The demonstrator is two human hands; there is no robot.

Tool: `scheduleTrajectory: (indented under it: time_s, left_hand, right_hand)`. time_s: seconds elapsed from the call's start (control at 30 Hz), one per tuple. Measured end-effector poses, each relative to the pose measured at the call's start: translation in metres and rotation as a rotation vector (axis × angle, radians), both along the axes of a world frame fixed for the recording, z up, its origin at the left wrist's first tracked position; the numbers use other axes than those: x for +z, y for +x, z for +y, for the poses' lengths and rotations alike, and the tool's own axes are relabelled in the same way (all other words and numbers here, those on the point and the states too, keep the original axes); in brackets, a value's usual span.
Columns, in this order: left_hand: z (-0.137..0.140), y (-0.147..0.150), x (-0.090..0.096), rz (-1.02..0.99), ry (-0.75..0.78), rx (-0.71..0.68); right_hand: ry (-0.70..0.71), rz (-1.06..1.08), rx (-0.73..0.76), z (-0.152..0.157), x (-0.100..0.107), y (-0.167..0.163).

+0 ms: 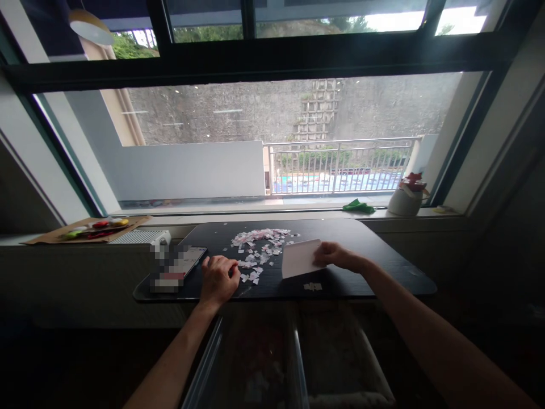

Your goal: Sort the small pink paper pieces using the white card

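My right hand (pixel 334 255) grips the right edge of a white sheet of paper or card (pixel 298 258), held tilted just above the dark table (pixel 374 272). My left hand (pixel 219 277) rests near the table's front edge with its fingers curled in; what they hold, if anything, is hidden. Between both hands lies a loose pile of small white and pinkish paper pieces (pixel 258 241), trailing toward my left hand. A small cluster of pale pieces (pixel 313 287) lies in front of the white sheet.
Left of my left hand lies a phone-like device (pixel 191 261), partly blurred out. Below the table edge is a clear-sided container (pixel 255 352) with scraps inside. The windowsill bears a green cloth-like item (pixel 359 207), a white pot (pixel 404 199) and, at left, brown paper (pixel 51 233) with colourful things.
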State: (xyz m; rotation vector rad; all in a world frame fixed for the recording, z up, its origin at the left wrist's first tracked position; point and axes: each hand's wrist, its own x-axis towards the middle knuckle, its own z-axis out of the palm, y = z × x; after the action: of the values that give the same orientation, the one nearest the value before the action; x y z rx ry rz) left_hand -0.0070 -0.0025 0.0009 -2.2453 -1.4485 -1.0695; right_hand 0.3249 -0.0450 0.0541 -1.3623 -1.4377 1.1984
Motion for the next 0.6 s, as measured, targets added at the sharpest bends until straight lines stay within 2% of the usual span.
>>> scheduleTrajectory:
  time_s: [0.07, 0.17, 0.3, 0.37, 0.47, 0.6]
  left_hand:
    - [0.000, 0.000, 0.000, -0.001, 0.010, -0.002]
    - [0.000, 0.000, 0.001, 0.006, 0.015, -0.005]
    - [-0.001, 0.001, 0.001, 0.006, 0.009, -0.002]
    - [-0.001, 0.001, 0.001, 0.004, 0.005, -0.001]
    - [-0.001, 0.001, 0.002, 0.004, 0.009, 0.001]
    - [-0.001, 0.000, 0.001, 0.001, 0.024, 0.002]
  right_hand:
    - [-0.020, -0.030, 0.012, -0.003, -0.001, 0.000]
    - [-0.019, -0.065, 0.010, -0.020, -0.004, 0.018]
    - [0.083, -0.116, -0.215, -0.047, -0.008, 0.053]
    - [0.074, -0.163, -0.305, -0.056, -0.010, 0.065]
    - [0.032, -0.171, -0.321, -0.066, -0.013, 0.067]
    - [0.008, -0.148, -0.310, -0.075, -0.011, 0.054]
